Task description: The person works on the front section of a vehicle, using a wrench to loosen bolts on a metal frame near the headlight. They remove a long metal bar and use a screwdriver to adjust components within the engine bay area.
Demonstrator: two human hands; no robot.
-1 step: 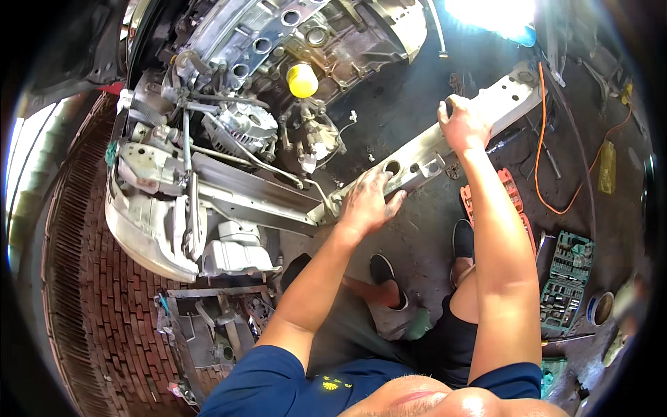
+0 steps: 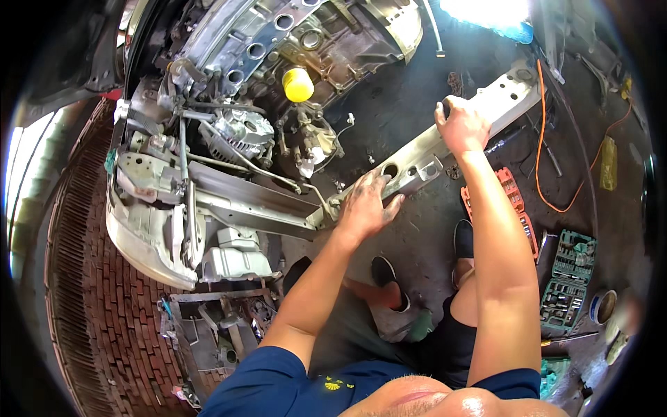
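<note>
The person is holding a long pale metal crossmember (image 2: 445, 142) with both arms stretched forward over the dark workshop floor (image 2: 410, 97). The crossmember is running diagonally, from its lower end at the stripped front of the car (image 2: 208, 160) up and away to its far end beside the orange cable (image 2: 538, 139).

The left hand (image 2: 365, 205) is lying palm down on the lower part of the crossmember, wrist bent slightly back, its grimy fingers (image 2: 389, 208) spread apart and pressing flat on the metal rather than curling round it. The left forearm is reaching up from the blue sleeve at a slant.

The right hand (image 2: 462, 125) is gripping the crossmember further up, past its middle, with the fingers together and clamped over the beam's upper edge, knuckles facing the camera. The right arm is almost straight, elbow locked.

Left of the crossmember, a yellow cap (image 2: 299, 85) is sitting on the bare engine (image 2: 292, 42). Right of the crossmember, an orange socket rail (image 2: 514, 194) and a green socket case (image 2: 566, 278) are lying on the floor.
</note>
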